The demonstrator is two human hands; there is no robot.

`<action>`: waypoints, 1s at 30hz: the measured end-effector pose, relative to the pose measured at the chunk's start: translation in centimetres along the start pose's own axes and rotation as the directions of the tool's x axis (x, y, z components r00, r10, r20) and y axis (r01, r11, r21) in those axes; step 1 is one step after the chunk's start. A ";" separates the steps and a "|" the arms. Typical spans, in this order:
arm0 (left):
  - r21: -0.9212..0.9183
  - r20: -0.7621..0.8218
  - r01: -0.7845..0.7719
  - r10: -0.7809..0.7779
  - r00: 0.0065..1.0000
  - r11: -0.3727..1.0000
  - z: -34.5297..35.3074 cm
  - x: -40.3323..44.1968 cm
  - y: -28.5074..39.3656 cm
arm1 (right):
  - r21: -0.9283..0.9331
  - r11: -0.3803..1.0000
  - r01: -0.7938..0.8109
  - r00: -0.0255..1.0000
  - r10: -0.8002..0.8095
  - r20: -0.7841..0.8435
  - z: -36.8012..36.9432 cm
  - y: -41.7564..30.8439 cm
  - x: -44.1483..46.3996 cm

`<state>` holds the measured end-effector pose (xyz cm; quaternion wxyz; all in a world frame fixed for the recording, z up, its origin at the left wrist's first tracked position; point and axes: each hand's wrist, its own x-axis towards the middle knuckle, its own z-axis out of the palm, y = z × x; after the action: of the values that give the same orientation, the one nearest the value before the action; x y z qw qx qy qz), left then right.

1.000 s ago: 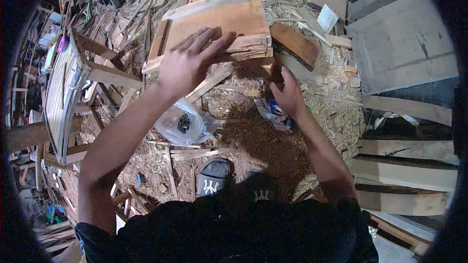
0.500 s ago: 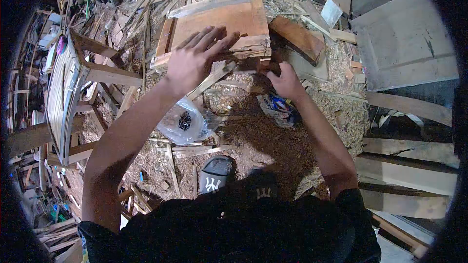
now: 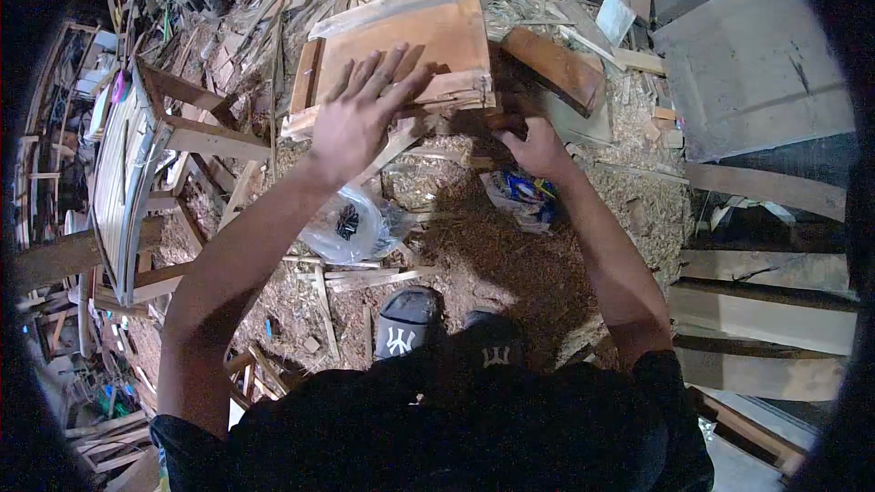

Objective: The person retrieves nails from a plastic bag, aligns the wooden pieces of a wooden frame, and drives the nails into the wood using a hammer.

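Note:
A wooden panel piece (image 3: 437, 32) with framed edges sits in front of me at the upper middle. My left hand (image 3: 360, 114) lies on its near edge and face, fingers spread. Beside the panel's near right corner is my right hand (image 3: 536, 144), its fingers curled in shadow; what they grip, if anything, is hidden. A reddish-brown wood block (image 3: 556, 71) rests just right of the panel. Below the hands are a clear plastic bag (image 3: 351, 226) holding small dark pieces and a blue, printed packet (image 3: 524, 193).
On the left stands a wooden frame with a slatted top (image 3: 123, 182). Large boards (image 3: 747, 68) and stacked planks (image 3: 766, 314) line the right side. Wood scraps and sawdust cover the floor around two dark slippers (image 3: 407, 321).
My right hand has moved left and up to the panel's corner, and its fingers have curled. The panel has shifted slightly left, with my left hand still on it.

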<state>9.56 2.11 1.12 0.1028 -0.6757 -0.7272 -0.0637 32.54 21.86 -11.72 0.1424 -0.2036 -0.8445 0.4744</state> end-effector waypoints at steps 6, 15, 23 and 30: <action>0.177 0.045 -0.025 0.017 0.999 0.984 0.7 0.6 0.2 | -0.097 0.991 0.093 0.981 -0.107 -0.161 0.8 -0.6 0.9; 0.079 0.030 -0.008 0.005 1.000 0.997 1.9 0.5 1.0 | 0.000 1.000 0.018 0.999 -0.018 -0.052 0.4 1.0 0.8; 0.131 -0.027 0.041 -0.038 0.999 0.991 1.9 2.0 1.7 | -0.011 0.977 -0.213 0.975 0.212 -0.068 2.6 6.3 1.0; 0.137 0.064 0.045 -0.054 0.996 0.990 2.8 1.2 1.8 | 0.014 1.000 0.024 0.988 -0.022 -0.156 1.7 6.8 1.7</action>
<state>11.14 4.06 -1.41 0.1223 -0.6505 -0.7495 0.0060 31.71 24.63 -18.31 0.2150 -0.2291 -0.8294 0.4620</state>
